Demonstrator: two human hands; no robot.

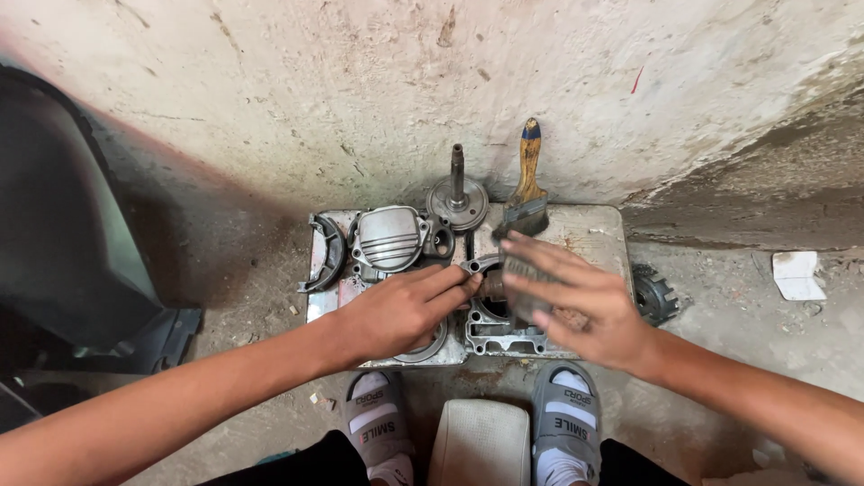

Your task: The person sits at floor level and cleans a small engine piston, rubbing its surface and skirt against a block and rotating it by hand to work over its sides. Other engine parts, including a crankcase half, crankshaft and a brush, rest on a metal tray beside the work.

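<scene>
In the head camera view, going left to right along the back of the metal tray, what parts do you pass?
Curved brake shoe → ribbed metal cover → flanged shaft standing upright → paintbrush leaning on the wall → toothed gear on the floor beside the tray.

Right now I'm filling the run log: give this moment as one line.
left hand: on small metal part | right hand: holding grey block | below: engine casing | paintbrush against wall

Soft, even daylight falls on the wall (pixel 432 81). Left of it lies deep shadow. The right hand (pixel 576 297) is motion-blurred; the frame's edges curve.
</scene>
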